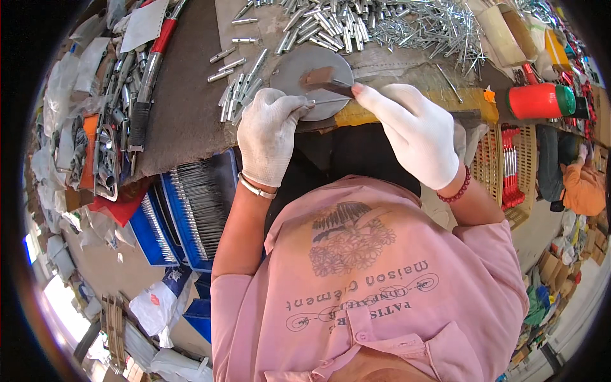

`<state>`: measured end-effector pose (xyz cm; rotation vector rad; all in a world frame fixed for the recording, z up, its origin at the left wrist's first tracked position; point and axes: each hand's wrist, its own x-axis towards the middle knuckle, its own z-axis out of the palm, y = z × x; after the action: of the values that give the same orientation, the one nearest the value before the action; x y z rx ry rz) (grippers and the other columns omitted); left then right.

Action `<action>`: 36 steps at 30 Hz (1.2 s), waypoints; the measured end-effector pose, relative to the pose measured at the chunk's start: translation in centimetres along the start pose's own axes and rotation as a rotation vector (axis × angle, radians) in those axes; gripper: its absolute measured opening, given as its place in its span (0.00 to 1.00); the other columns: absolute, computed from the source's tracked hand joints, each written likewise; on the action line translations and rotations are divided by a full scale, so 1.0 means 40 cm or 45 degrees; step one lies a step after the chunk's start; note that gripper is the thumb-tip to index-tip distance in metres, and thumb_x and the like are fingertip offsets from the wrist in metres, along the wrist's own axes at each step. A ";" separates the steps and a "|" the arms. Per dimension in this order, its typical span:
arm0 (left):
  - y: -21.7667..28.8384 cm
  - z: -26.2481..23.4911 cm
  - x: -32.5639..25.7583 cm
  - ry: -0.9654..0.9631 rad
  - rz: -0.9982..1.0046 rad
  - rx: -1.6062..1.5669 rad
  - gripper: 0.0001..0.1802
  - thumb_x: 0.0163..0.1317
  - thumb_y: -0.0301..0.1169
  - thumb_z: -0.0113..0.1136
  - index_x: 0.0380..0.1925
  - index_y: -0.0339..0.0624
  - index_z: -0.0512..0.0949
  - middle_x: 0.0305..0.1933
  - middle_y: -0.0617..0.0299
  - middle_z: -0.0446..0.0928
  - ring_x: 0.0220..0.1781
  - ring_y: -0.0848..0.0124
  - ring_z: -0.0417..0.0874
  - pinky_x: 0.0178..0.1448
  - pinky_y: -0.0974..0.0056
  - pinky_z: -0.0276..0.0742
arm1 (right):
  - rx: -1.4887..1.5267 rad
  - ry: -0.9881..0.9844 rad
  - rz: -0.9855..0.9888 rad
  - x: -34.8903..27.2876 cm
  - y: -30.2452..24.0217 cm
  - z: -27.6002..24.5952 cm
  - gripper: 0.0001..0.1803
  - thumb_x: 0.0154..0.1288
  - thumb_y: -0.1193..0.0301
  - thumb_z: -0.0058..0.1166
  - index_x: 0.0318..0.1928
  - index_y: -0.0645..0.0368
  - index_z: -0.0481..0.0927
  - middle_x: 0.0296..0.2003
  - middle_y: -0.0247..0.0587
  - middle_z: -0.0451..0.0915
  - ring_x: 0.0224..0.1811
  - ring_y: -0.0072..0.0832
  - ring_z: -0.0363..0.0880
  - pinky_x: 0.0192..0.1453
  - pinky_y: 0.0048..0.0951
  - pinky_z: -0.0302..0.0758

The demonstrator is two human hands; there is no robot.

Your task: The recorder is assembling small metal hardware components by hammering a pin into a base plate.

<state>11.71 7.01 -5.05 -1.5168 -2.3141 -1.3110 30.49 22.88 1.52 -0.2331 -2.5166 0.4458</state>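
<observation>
My left hand (pixel 270 130), in a white knit glove, pinches a thin metal rod (pixel 331 100) with a short sleeve-like end near the fingertips. The rod lies over a round grey metal plate (pixel 286 79) at the bench edge. My right hand (pixel 417 127), also gloved, with a bare fingertip showing, is closed around a hammer (pixel 318 77) with a rusty brown head. The hammer head is over the plate, just beyond the rod. Most of its handle is hidden by my right hand.
Short metal tubes (pixel 240 89) lie left of the plate. Beyond it are piles of tubes (pixel 324 28) and thin pins (pixel 426 35). A red-and-green cylinder (pixel 541 100) sits at right. Blue bins (pixel 167 197) of rods stand below left; another person (pixel 582 181) is far right.
</observation>
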 end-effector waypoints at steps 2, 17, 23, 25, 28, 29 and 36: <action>0.000 -0.002 -0.001 0.003 -0.016 -0.038 0.08 0.54 0.27 0.76 0.34 0.48 0.88 0.37 0.59 0.81 0.38 0.55 0.84 0.42 0.55 0.80 | -0.062 -0.154 0.004 -0.019 0.001 0.010 0.28 0.64 0.81 0.58 0.64 0.44 0.84 0.37 0.37 0.80 0.35 0.37 0.84 0.38 0.35 0.81; 0.008 -0.011 0.007 -0.003 -0.034 -0.063 0.06 0.54 0.29 0.77 0.32 0.48 0.89 0.35 0.59 0.81 0.38 0.56 0.84 0.42 0.56 0.80 | -0.016 -0.172 0.061 0.040 0.126 0.086 0.22 0.63 0.74 0.67 0.59 0.46 0.86 0.44 0.40 0.81 0.45 0.42 0.84 0.51 0.38 0.82; 0.000 -0.011 -0.004 0.000 -0.034 -0.106 0.07 0.53 0.29 0.77 0.33 0.46 0.89 0.35 0.58 0.81 0.39 0.56 0.84 0.43 0.56 0.79 | -0.136 -0.294 0.092 0.002 0.050 0.110 0.09 0.61 0.66 0.69 0.37 0.51 0.82 0.37 0.36 0.80 0.40 0.39 0.84 0.43 0.38 0.81; 0.004 -0.016 -0.008 -0.034 -0.049 -0.065 0.09 0.55 0.27 0.76 0.37 0.45 0.90 0.38 0.56 0.82 0.42 0.56 0.85 0.46 0.56 0.80 | -0.038 -0.342 0.236 -0.016 0.031 0.114 0.07 0.63 0.68 0.66 0.37 0.53 0.81 0.34 0.39 0.81 0.36 0.42 0.84 0.41 0.40 0.82; 0.002 -0.007 -0.028 0.038 -0.077 -0.022 0.13 0.57 0.24 0.74 0.44 0.43 0.89 0.42 0.54 0.84 0.45 0.56 0.86 0.50 0.56 0.81 | 0.337 -0.636 0.508 -0.028 0.013 0.107 0.07 0.64 0.69 0.64 0.41 0.57 0.83 0.32 0.45 0.84 0.34 0.42 0.85 0.41 0.39 0.80; 0.016 -0.005 -0.048 0.075 -0.142 -0.004 0.15 0.59 0.23 0.73 0.47 0.42 0.88 0.43 0.53 0.84 0.45 0.56 0.86 0.50 0.57 0.81 | 0.528 -0.653 0.610 -0.032 0.006 0.105 0.08 0.65 0.71 0.63 0.43 0.59 0.84 0.28 0.43 0.83 0.30 0.34 0.84 0.39 0.35 0.79; 0.107 -0.002 -0.078 -0.192 -1.196 -0.709 0.31 0.73 0.20 0.57 0.76 0.36 0.66 0.40 0.59 0.86 0.28 0.80 0.82 0.29 0.74 0.77 | 1.124 -0.791 1.046 -0.040 -0.034 0.108 0.10 0.70 0.73 0.60 0.48 0.61 0.80 0.26 0.26 0.77 0.24 0.12 0.69 0.27 0.21 0.66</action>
<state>16.59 5.34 -3.91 -0.5144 -3.0808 -2.2338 29.28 20.07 -2.19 -0.8643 -2.3553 2.1374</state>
